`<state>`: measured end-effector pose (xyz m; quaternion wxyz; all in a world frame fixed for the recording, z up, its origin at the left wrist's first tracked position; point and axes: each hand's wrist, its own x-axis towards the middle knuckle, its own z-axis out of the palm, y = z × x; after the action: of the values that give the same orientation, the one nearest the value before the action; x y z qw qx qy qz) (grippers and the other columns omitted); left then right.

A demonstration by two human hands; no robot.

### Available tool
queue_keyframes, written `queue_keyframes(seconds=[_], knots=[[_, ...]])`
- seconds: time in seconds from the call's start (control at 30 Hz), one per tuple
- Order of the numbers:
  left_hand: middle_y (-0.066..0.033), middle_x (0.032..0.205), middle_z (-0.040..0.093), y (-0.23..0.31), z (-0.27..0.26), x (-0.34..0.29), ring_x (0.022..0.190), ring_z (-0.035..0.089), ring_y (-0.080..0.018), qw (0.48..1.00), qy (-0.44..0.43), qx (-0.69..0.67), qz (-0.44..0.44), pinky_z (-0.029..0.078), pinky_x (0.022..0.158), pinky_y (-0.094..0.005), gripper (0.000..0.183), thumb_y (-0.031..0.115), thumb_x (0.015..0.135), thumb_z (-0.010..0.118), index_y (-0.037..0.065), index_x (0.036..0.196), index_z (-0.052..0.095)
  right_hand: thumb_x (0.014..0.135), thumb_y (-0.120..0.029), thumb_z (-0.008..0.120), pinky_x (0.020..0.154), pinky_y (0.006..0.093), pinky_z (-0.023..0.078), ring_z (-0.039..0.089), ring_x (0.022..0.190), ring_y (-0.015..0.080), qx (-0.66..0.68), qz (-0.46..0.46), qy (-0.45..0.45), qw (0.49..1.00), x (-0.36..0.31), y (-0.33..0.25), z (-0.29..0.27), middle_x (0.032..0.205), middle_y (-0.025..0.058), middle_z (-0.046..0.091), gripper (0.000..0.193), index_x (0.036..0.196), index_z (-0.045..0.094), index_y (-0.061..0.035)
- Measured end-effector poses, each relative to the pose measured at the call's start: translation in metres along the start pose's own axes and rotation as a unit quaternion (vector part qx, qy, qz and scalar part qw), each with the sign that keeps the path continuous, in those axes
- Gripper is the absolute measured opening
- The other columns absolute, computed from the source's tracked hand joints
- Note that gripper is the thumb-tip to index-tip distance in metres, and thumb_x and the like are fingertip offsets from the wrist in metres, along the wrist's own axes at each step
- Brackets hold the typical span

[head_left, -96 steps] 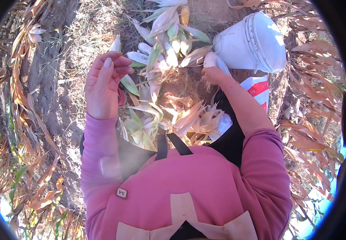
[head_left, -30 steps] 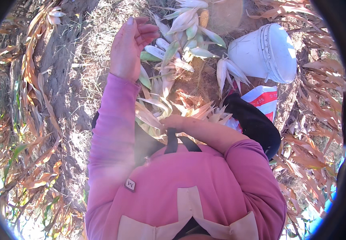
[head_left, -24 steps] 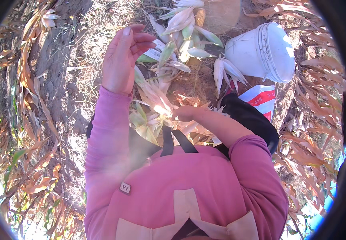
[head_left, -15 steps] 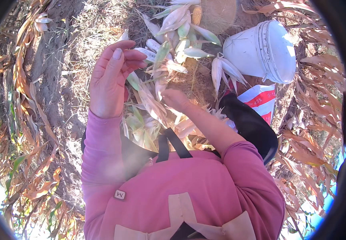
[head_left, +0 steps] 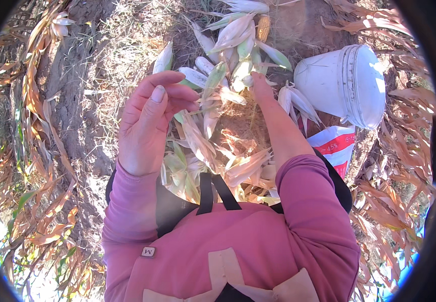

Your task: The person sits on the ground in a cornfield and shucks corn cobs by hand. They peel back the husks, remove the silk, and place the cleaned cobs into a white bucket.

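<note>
My left hand (head_left: 150, 118) is raised over the ground on the left, fingers loosely curved and apart, nothing in it. My right hand (head_left: 261, 89) reaches forward to the corn pile, its fingers closed at the tip of a pale husked-over ear of corn (head_left: 243, 82); the fingertips are partly hidden. Around it lie several ears still in whitish-green husks (head_left: 233, 32), and one bare yellow cob (head_left: 263, 28) shows at the far side. Loose stripped husks (head_left: 197, 146) are heaped between my hands and my lap.
A white plastic bucket (head_left: 323, 80) lies tipped on its side at the right. Under its near side are two pale-husked ears (head_left: 298, 100) and a red and white sack (head_left: 332, 146). Dry corn stalks and leaves (head_left: 399, 166) line both sides of the bare soil strip.
My right hand has moved forward and right, from the near husks to an ear in the pile. My left hand stays raised, slightly lower in view. The whole view has shifted a little.
</note>
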<state>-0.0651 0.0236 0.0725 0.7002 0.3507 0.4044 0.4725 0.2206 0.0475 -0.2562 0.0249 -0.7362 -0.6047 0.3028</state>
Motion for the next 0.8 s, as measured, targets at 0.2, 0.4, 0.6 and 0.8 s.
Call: queue_keyframes(seconds=[0.2,0.4,0.6,0.8], knots=[[-0.0113,0.113,0.06,-0.025,0.011,0.0,0.102,0.057,-0.0199,0.994,0.054,0.08,-0.054,0.042,0.09,-0.0308,0.039,0.028,0.099,0.042,0.002,0.128,0.046,0.076,-0.002,0.069,0.087,0.0407,0.048,0.055,0.104,0.0384,0.261,-0.184,0.103,0.942,-0.066,-0.06,-0.064,0.117,0.0192,0.048,0.054,0.122,0.041,-0.0076],[-0.0097,0.123,0.054,-0.067,0.024,0.001,0.105,0.055,-0.0199,0.962,0.09,-0.019,-0.256,0.042,0.091,-0.0327,0.044,0.037,0.098,0.046,0.007,0.13,0.044,0.073,-0.002,0.07,0.086,0.0369,0.052,0.057,0.108,0.034,0.123,-0.403,0.118,0.899,-0.185,-0.146,-0.185,0.136,0.0143,0.04,0.055,0.12,0.043,-0.0108],[-0.0071,0.11,0.057,-0.082,0.049,0.005,0.095,0.058,-0.0154,0.975,-0.067,-0.054,-0.205,0.049,0.08,-0.031,0.041,0.027,0.097,0.049,0.006,0.131,0.043,0.082,-0.004,0.059,0.08,0.0318,0.052,0.06,0.099,0.0231,0.125,-0.329,-0.011,0.936,-0.236,-0.132,-0.231,0.124,0.0117,0.053,0.04,0.121,0.053,-0.0091],[-0.0038,0.106,0.058,-0.096,0.067,0.012,0.091,0.056,-0.011,0.981,-0.114,0.077,-0.133,0.047,0.077,-0.0272,0.04,0.021,0.094,0.056,0.007,0.13,0.046,0.092,-0.019,0.058,0.074,0.0259,0.049,0.059,0.08,0.0103,0.475,-0.1,0.025,0.874,-0.179,-0.095,-0.223,0.1,0.0043,0.063,0.034,0.12,0.055,0.0005]])
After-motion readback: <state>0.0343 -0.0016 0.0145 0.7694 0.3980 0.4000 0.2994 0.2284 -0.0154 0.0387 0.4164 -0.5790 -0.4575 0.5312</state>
